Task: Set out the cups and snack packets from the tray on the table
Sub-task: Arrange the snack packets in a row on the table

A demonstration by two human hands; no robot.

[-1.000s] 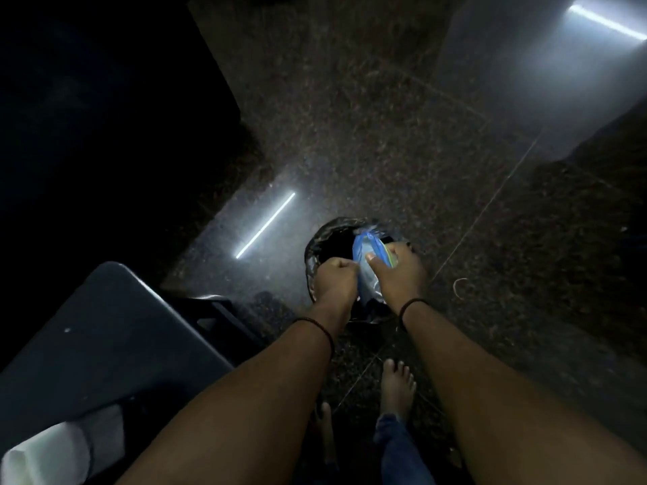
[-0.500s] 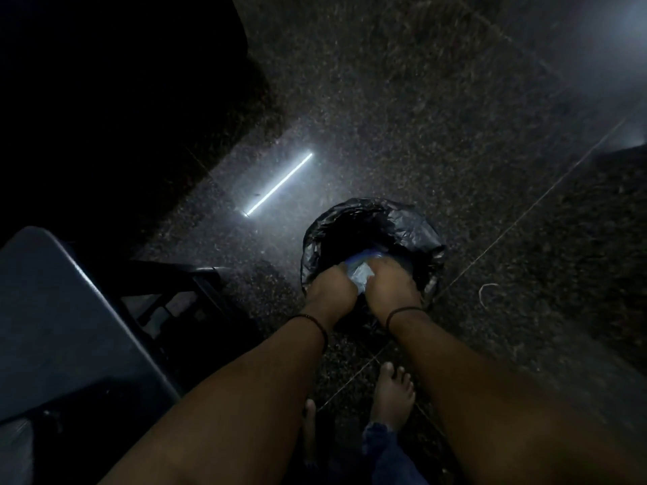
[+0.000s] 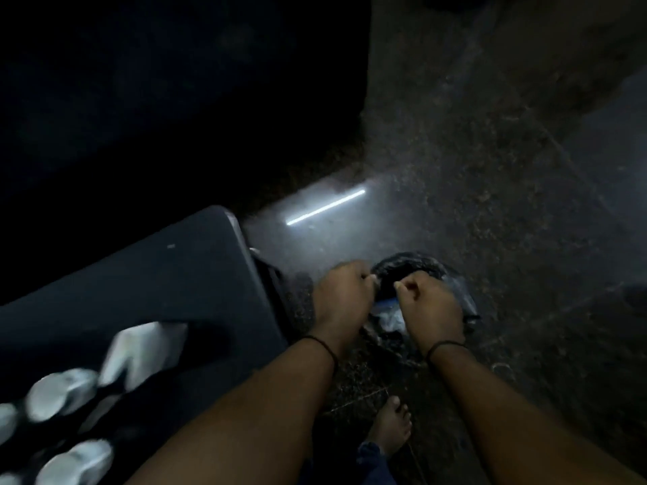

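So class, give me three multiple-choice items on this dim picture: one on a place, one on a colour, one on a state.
1. Where does the bin stand?
A on the table
B on the floor
C on a chair

2. What colour is the bin's liner?
A black
B white
C red

3. How are the two hands?
A flat, open
B fingers curled
C out of view

Key: 1 B, it sits on the speckled floor beside the table. 2 A, the liner is glossy black. 3 B, left hand and right hand are both curled over the bin.
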